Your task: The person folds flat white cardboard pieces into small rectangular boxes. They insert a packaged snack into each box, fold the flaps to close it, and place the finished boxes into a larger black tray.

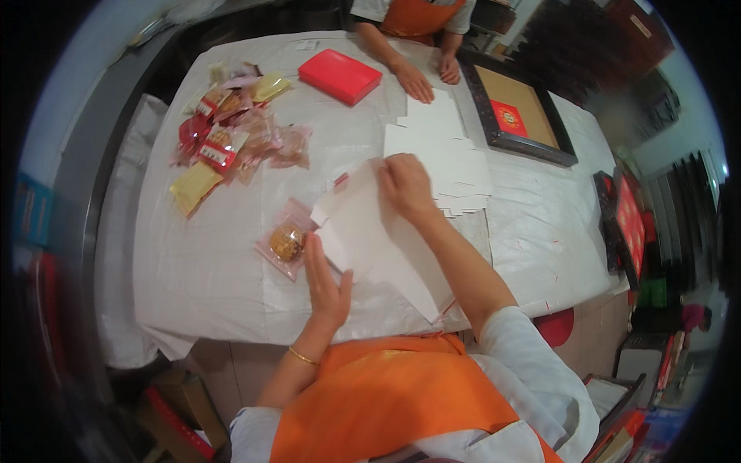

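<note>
A white cardboard box blank [378, 239], partly folded, lies at the table's near middle with its flaps spread. My right hand [407, 185] is closed at its far edge, the fingers curled against the card. My left hand [328, 284] rests along the blank's left flap, fingers stretched and together, thumb apart. Just beyond those fingertips lies a round brown pastry in a clear pink-edged wrapper [287, 241]. Past my right hand, white flat box blanks [436, 158] lie in an overlapping stack, partly hidden by my hand and forearm.
Several wrapped pastries [231, 131] are heaped at the far left. A red box [340, 75] sits at the back. Across the table, a co-worker's hand [415, 81] touches the stack. A dark-framed tray [532, 116] holds a red square. Red-topped boxes [629, 220] stand right.
</note>
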A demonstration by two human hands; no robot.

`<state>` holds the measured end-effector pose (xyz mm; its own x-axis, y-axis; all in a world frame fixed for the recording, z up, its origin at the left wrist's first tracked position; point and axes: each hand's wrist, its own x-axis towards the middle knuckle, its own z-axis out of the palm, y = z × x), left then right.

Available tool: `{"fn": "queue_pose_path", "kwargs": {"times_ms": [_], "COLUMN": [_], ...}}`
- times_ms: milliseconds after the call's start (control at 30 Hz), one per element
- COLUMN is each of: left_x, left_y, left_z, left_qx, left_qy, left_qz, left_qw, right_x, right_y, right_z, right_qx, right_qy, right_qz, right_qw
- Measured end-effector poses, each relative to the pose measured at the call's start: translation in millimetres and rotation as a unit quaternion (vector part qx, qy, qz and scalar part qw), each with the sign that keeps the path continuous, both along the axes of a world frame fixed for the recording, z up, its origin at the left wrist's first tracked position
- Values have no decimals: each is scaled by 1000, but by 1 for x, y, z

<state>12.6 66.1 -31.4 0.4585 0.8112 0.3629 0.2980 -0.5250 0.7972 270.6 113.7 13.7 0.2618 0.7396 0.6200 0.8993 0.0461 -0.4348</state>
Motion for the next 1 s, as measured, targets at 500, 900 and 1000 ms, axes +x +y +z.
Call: {"fn": "queue_pose_path", "kwargs": {"times_ms": [500,900,1000], "left_x": [9,77,65], "left_y": [27,102,86], "left_z": [55,36,44], "left_qx": [53,22,-69], "left_qy": [35,284,99], "left_qz": [-21,-54,-39], "left_qw": [998,957,992], "right_x": [54,24,24], "right_y": [-72,-42,-41], "right_z": [93,55,38], "right_qx": [200,67,169], "right_qy": [199,282,277], "right_qz": [88,127,120], "right_qw": [955,949,938]}}
